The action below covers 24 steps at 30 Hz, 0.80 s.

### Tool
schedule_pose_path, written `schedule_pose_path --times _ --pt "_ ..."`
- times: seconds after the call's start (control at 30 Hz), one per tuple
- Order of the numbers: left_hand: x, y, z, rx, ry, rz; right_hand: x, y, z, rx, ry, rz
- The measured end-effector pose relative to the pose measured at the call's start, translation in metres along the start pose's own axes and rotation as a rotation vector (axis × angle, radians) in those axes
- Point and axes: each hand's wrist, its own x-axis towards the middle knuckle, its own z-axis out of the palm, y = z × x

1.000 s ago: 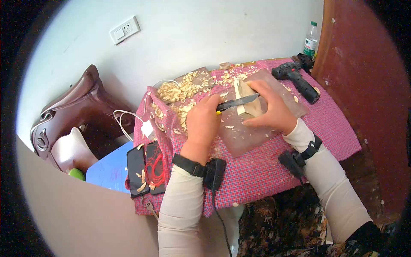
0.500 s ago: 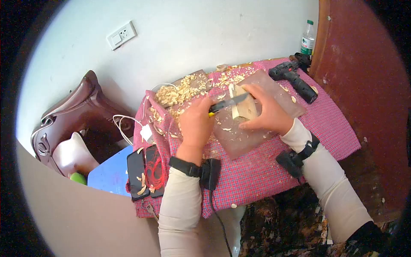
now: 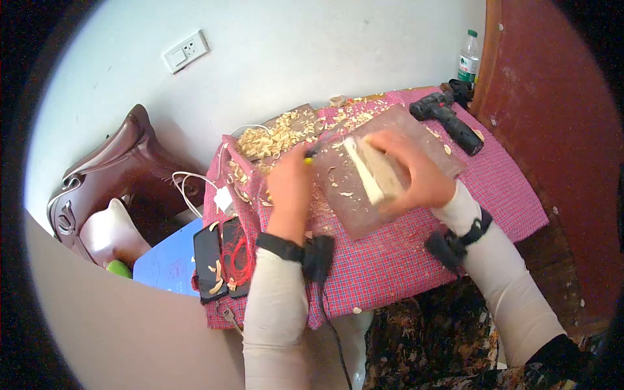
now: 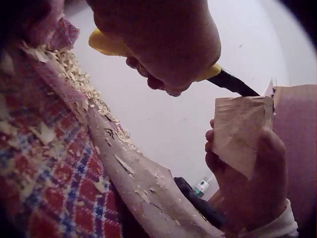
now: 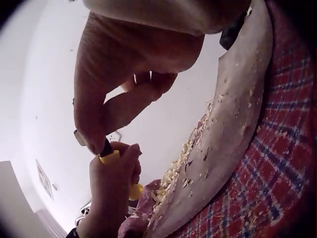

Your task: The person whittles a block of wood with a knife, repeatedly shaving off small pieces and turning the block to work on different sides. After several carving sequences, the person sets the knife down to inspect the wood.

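Note:
My left hand (image 3: 290, 192) grips a knife by its yellow handle (image 4: 106, 43). The dark blade (image 4: 232, 81) reaches to the top edge of a pale wooden block (image 4: 240, 129) in the left wrist view. Fingers and thumb of my right hand (image 3: 424, 177) hold that block from its right side, tilted above a brown board (image 3: 354, 218). From the head, both hands are blurred and the blade barely shows left of the block. Part of the block (image 5: 130, 106) appears between thumb and fingers in the right wrist view.
Wood shavings (image 3: 279, 138) lie heaped at the back left of the checked cloth (image 3: 377, 279). A black power drill (image 3: 452, 123) and a bottle (image 3: 468, 60) are at the back right. Front left are phones (image 3: 207, 250), red cord (image 3: 237, 260) and a white charger (image 3: 223, 200).
My left hand has drawn the knife left, off the middle of the block. In my right hand, the block has turned, its pale long side now slanting down to the right.

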Motion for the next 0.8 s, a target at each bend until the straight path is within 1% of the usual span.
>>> schedule_pose_path --times 0.03,0.1,0.13,0.17,0.2,0.23,0.27,0.3,0.33,0.4,0.53,0.6,0.63,0.7,0.8 --pt "0.001 -0.007 0.0 0.07 -0.066 -0.189 0.003 -0.005 0.0 0.002 -0.011 -0.008" --pt "0.002 -0.006 -0.002 0.067 -0.029 -0.214 0.007 -0.015 0.005 0.001 -0.132 0.089" --pt "0.003 -0.003 -0.004 0.057 0.007 -0.232 0.004 -0.009 0.008 0.004 -0.112 0.095" --pt "-0.001 0.0 -0.001 -0.006 0.064 -0.14 0.002 0.005 0.009 -0.014 -0.061 0.12" --pt "-0.002 0.006 -0.002 -0.012 0.07 -0.148 0.003 0.011 0.01 -0.034 -0.022 0.144" --pt "-0.003 0.014 -0.006 -0.072 0.085 -0.035 0.001 0.017 0.012 -0.037 -0.027 0.145" --pt "-0.004 0.018 -0.007 -0.13 0.098 0.082 0.0 0.022 0.014 -0.019 0.031 0.187" --pt "-0.006 0.022 -0.007 -0.149 0.114 0.151 0.002 0.02 0.015 -0.001 0.091 0.229" --pt "-0.007 0.026 -0.008 -0.15 0.113 0.153 0.003 0.018 0.015 -0.002 0.094 0.23" --pt "-0.009 0.033 -0.014 -0.16 -0.064 0.132 0.003 0.012 0.013 0.011 0.092 0.23" --pt "-0.011 0.031 -0.009 -0.21 -0.046 0.121 0.004 0.012 0.013 0.008 0.076 0.181" --pt "-0.009 0.025 -0.006 -0.17 -0.065 0.086 0.003 0.013 0.014 0.093 0.045 0.219" --pt "-0.007 0.024 -0.004 -0.169 -0.068 0.085 0.002 0.014 0.014 0.096 0.045 0.221" --pt "-0.006 0.024 -0.003 -0.126 -0.035 0.021 0.002 0.015 0.013 0.103 0.057 0.199" --pt "-0.005 0.025 -0.008 -0.104 0.008 0.051 0.006 0.011 0.009 0.135 0.032 0.194"
